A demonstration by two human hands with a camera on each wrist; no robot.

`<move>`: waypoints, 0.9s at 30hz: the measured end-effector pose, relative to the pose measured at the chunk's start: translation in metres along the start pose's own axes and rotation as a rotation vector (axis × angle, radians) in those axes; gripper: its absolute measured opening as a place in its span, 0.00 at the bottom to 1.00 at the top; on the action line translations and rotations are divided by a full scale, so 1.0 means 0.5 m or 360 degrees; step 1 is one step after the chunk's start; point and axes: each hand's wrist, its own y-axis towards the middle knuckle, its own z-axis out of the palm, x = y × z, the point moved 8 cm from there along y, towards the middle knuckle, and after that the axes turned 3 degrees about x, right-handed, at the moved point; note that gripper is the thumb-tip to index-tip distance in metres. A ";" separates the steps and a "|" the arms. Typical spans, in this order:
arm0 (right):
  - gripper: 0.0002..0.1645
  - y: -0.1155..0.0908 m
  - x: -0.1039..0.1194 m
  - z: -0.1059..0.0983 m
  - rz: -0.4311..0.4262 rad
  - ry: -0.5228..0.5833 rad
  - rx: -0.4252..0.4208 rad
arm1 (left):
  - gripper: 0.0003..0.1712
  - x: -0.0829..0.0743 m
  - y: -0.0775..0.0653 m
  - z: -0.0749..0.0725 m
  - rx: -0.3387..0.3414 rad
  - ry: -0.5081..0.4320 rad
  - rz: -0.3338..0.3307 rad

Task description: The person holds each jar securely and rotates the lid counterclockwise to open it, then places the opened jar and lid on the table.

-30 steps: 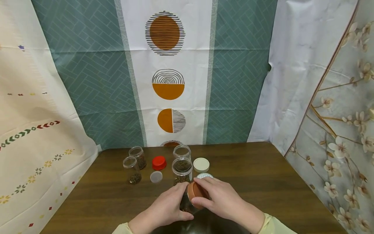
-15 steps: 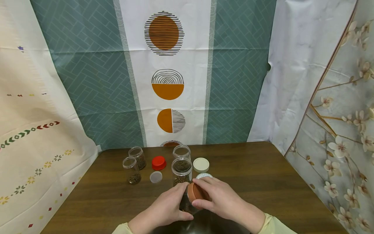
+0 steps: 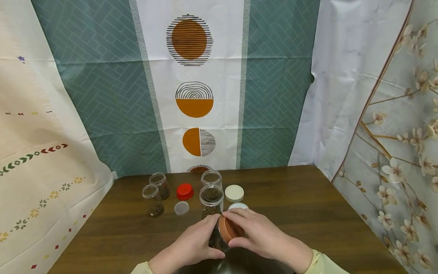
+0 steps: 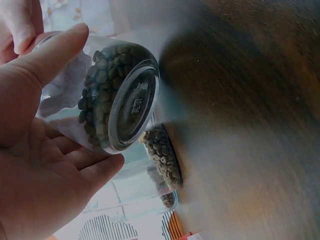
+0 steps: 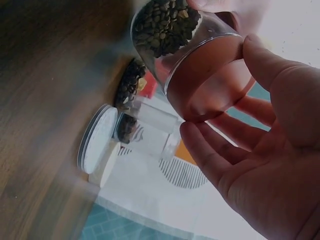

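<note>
My left hand (image 3: 195, 239) grips a clear jar (image 4: 75, 95) around its side, thumb on one side and fingers on the other. Dark bean-like pieces (image 4: 102, 80) fill the jar's lower part, and it is tilted, with its round base showing in the left wrist view. At its mouth sits an orange-brown lid (image 5: 205, 65), which my right hand (image 3: 258, 234) holds at the edge between thumb and fingers. Just beyond the hands in the head view stands an uncapped clear jar (image 3: 211, 209) of similar dark pieces. My right hand partly covers a white-faced lid (image 3: 238, 206) beside it.
Another uncapped jar (image 3: 211, 177) stands behind the front one. To the left are two more uncapped jars, one nearer (image 3: 156, 209) and one farther (image 3: 164, 189). A red lid (image 3: 184, 191), a small translucent lid (image 3: 181, 207) and a cream lid (image 3: 234, 193) lie on the wooden table (image 3: 308, 213).
The right thumb has shifted a little lower along the lid's edge. The head view has drifted slightly, while the left hand keeps its grip on the jar.
</note>
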 end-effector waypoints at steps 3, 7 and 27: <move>0.43 -0.002 0.005 -0.003 -0.0046 -0.0014 -0.0018 | 0.57 0.000 -0.001 0.000 0.0002 -0.0009 0.0001; 0.45 -0.003 0.007 -0.003 -0.0071 -0.0004 -0.0007 | 0.58 0.000 -0.002 0.000 0.0004 -0.0030 0.0007; 0.48 -0.010 0.009 -0.002 -0.0156 0.0105 0.0026 | 0.57 0.002 0.000 0.002 0.0020 -0.0016 0.0002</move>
